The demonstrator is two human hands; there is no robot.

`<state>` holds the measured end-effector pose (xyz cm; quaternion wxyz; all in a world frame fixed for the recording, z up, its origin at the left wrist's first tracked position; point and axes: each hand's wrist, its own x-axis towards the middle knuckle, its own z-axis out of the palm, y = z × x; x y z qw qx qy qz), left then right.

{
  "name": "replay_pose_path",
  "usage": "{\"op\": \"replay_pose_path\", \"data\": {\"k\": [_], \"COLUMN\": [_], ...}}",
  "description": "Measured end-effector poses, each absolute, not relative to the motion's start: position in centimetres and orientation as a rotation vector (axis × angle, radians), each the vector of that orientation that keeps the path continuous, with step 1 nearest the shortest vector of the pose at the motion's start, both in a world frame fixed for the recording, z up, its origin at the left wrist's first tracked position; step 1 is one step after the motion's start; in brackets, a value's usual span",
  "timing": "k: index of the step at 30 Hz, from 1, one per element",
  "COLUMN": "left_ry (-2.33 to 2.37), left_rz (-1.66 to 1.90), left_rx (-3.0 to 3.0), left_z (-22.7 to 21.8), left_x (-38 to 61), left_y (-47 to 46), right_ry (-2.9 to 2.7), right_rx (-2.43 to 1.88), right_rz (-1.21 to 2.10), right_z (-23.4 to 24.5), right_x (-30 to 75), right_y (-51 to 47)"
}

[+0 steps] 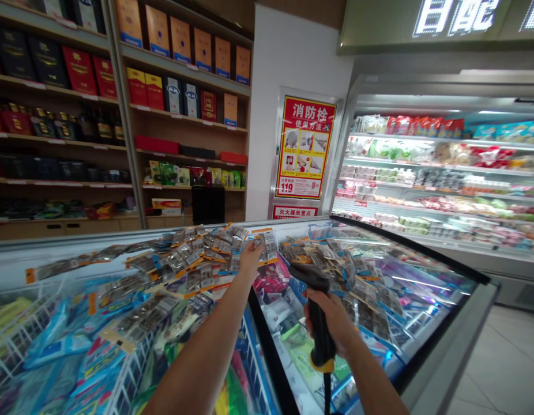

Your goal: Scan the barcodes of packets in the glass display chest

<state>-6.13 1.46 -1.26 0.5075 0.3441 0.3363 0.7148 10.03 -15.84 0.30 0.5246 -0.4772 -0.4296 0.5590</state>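
Plastic packet, clear and orange-edged with pale print (269,246), is at the far side of the white-walled chest freezer (457,340), seemingly pinched by my nearly closed left hand (250,257). My right hand (333,318) wraps round a black, yellow-collared handheld scanner (318,317). I'd keep the packet flat, print squarely facing the scanner, clear of the neighbouring dark-filled packets (183,257).

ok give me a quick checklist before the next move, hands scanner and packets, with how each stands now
1. Scanner gripped in the right hand: ok.
2. Cable joined to the scanner's handle: ok.
3. Left hand touching a packet: ok.
4. Packet's code readable: cannot tell, too small and blurred.
5. Other packets neatly lined up: not ok, they overlap at odd angles.
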Motion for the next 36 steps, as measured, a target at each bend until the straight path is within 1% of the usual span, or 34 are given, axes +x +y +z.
{"op": "replay_pose_path", "data": {"k": [8,16,24,36], "left_ry": [0.682,0.716,0.707,0.714], "left_rz": [1.668,1.642,1.584,1.599], "left_rx": [0.741,0.813,0.806,0.841], "left_z": [-0.5,-0.3,0.4,0.8], "left_x": [-6.3,-6.3,-6.5,-6.2], "left_y": [0.8,0.7,0.2,-0.1], "right_ry": [-1.127,-1.125,-1.114,-1.061], "right_rx": [-1.179,-1.188,-1.161,-1.123], "right_rz": [1.308,1.268,1.356,1.307], "right_z": [0.8,0.6,1.2,0.8], "right_x": [9.5,9.9,9.3,10.0], "right_y": [-16.1,-16.2,-16.9,-16.6]}}
